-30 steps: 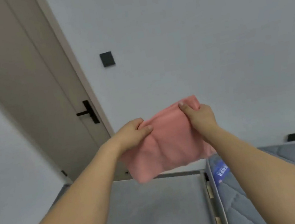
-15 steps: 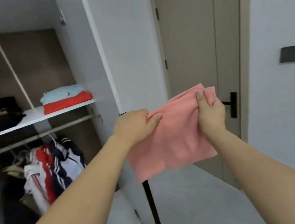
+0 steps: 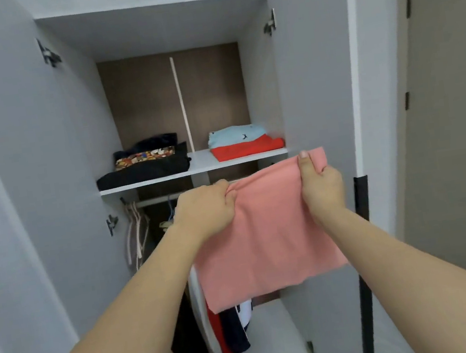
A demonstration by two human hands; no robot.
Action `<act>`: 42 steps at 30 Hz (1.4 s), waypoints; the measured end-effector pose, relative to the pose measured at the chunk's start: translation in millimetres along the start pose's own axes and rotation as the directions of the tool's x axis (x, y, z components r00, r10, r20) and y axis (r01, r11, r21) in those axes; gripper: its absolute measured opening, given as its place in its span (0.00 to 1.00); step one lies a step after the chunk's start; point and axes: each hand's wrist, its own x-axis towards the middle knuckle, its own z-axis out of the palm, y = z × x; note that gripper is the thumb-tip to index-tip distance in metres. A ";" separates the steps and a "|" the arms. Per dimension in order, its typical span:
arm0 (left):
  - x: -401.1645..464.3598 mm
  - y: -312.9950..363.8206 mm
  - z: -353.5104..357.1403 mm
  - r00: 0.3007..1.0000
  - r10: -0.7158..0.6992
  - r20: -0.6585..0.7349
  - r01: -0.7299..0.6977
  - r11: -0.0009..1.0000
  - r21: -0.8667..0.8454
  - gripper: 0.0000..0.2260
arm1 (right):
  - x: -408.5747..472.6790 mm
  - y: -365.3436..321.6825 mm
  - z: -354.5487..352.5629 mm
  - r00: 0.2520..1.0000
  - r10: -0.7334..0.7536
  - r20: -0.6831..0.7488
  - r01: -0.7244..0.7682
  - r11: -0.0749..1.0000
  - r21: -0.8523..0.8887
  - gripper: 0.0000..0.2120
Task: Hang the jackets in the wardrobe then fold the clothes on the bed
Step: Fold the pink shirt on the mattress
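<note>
Pale grey wall (image 3: 372,67) stands at the right side, beside a beige door (image 3: 460,144) with black hinges (image 3: 408,6). Two grey cabinet doors (image 3: 31,174) stand open to left and right. The inside back panel (image 3: 140,99) is dark brown wood with one white vertical strip (image 3: 181,102). The light is soft and even.

Left hand (image 3: 205,208) and right hand (image 3: 321,186) gripping folded pink cloth (image 3: 267,234), open wardrobe (image 3: 181,93) behind
</note>
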 end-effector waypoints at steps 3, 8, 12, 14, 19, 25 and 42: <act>-3.5 -54.3 0.6 0.994 -0.109 0.015 0.109 0.994 -0.016 0.07 | 1.2 -11.0 60.6 0.999 0.003 0.039 -0.004 0.999 0.044 0.24; 11.6 -113.8 18.8 0.938 -0.328 0.109 0.329 0.944 0.011 0.09 | 27.1 -8.3 120.7 0.999 0.030 0.026 -0.032 0.994 0.101 0.24; 54.5 -132.7 41.9 0.829 -0.524 0.196 0.559 0.770 -0.307 0.08 | 72.5 1.7 139.9 0.997 0.073 0.017 -0.074 0.994 0.080 0.27; 84.8 -132.5 52.4 0.780 -0.596 0.191 0.584 0.585 -0.563 0.04 | 102.7 3.4 147.4 0.994 0.103 0.039 -0.105 0.992 0.073 0.29; 159.1 -135.2 74.8 0.724 -0.690 -0.004 0.439 0.466 -0.769 0.01 | 182.7 -6.8 165.4 0.979 0.103 0.177 -0.107 0.994 0.014 0.40; 249.2 -141.2 93.8 0.690 -0.705 -0.161 0.349 0.520 -0.779 0.04 | 272.7 -47.2 200.3 0.956 0.036 0.291 -0.067 0.993 0.098 0.25; 493.7 -199.4 253.3 0.733 -0.678 0.047 0.540 0.539 -0.646 0.14 | 478.8 22.9 326.0 0.979 -0.200 0.037 0.189 0.823 -0.536 0.14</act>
